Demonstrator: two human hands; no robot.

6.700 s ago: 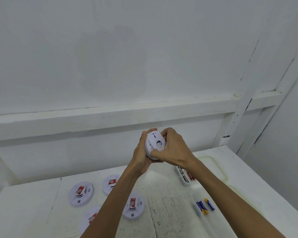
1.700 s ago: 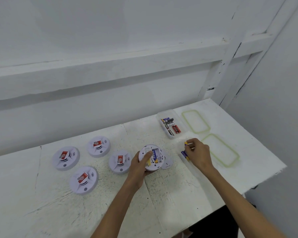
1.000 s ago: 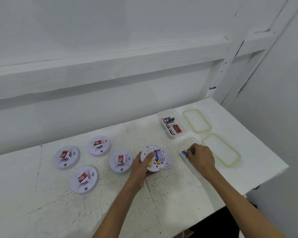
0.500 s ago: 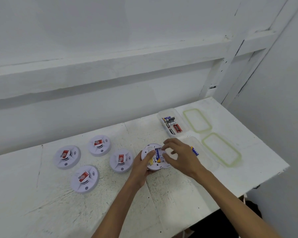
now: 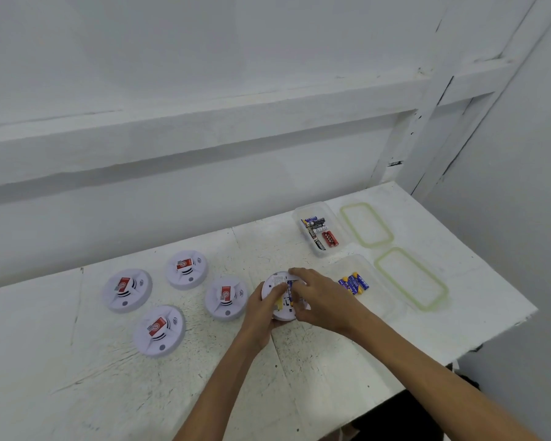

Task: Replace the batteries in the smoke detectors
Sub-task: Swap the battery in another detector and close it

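Observation:
A white smoke detector (image 5: pixel 275 283) lies back side up on the white table (image 5: pixel 315 361), its battery bay showing. My left hand (image 5: pixel 261 308) grips its left rim. My right hand (image 5: pixel 320 297) rests on top of it, fingertips pressing a blue and yellow battery (image 5: pixel 289 289) in the bay. Several more blue and yellow batteries (image 5: pixel 353 284) lie in a clear box (image 5: pixel 382 300) just right of my right hand.
Several other white smoke detectors with red labels lie face up to the left, the nearest (image 5: pixel 226 298) beside my left hand. A second clear box (image 5: pixel 318 232) with mixed batteries stands behind. Two green-rimmed lids (image 5: pixel 411 278) lie at the right, near the table edge.
My right hand left the clear box, moved left with a battery and now presses it into the open detector. My left hand has stayed on the detector's rim.

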